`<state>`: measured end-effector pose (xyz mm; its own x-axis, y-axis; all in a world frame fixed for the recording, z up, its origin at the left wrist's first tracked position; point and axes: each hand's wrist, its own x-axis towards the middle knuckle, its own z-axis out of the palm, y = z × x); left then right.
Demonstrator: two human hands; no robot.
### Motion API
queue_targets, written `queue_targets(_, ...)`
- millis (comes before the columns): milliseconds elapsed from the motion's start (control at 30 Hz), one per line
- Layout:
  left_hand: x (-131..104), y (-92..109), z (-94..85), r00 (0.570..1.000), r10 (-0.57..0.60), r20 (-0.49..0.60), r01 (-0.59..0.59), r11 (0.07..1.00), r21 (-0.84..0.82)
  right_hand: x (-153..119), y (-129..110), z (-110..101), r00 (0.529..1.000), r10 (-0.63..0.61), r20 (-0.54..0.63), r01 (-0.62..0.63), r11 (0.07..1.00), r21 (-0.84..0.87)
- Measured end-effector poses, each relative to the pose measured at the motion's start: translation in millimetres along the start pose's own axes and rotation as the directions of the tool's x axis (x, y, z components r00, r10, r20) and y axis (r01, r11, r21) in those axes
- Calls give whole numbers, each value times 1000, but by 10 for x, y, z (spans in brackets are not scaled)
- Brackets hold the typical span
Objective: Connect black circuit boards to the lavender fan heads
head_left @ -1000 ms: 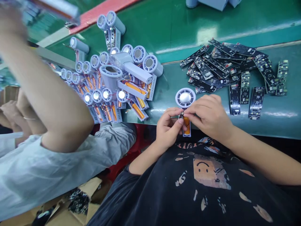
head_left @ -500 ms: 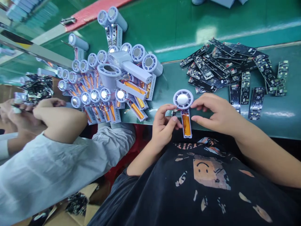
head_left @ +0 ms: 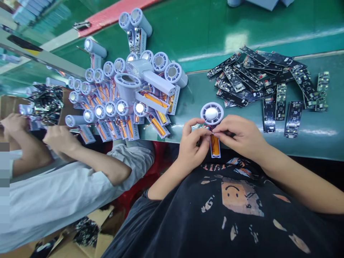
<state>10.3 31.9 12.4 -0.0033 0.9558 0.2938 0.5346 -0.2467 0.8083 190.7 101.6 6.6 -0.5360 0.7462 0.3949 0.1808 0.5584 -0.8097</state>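
Observation:
A lavender handheld fan [head_left: 212,113] lies face up at the table's front edge, before my body. Its handle is uncovered and shows an orange battery [head_left: 215,146], with thin red and dark wires at the neck. My left hand [head_left: 195,143] is closed at the left of the neck, its thumb and forefinger pinched near the wires. A dark piece, apparently a circuit board, shows in part between its fingers. From the right, my right hand [head_left: 238,138] pinches at the wires, fingertips meeting those of my left hand. The wire ends are hidden by the fingers.
A pile of black circuit boards [head_left: 252,77] lies to the right on the green table [head_left: 199,89]. Many lavender fans [head_left: 127,86] with open handles crowd the left. Further left, a co-worker's hands [head_left: 60,141] work beside a cardboard box [head_left: 66,104] of boards.
My right hand has moved left and down from the fan head to the wires at the neck. My left fingers have come in to meet it. The co-worker has set down a fan.

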Motion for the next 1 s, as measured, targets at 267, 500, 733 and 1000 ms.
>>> queue_targets(267, 50, 35, -18, 990, 138, 12, -136, 952, 274, -19, -48, 39, 998, -59, -26, 60, 998, 13)
queue_targets(500, 68, -1, -42, 999, -46, -9, 44, 993, -112, -85, -142, 109, 989, -132, -68, 111, 964, -242)
queue_targets(733, 50, 13, -60, 988, -148, 53, 156, 954, -256, -56, -101, 191, 953, -259, -159, 182, 904, -386)
queue_targets(1000, 56, 20, -94, 1000, 5, 16, -4, 996, -86, -126, 28, 148, 896, -425, -128, 344, 846, -407)
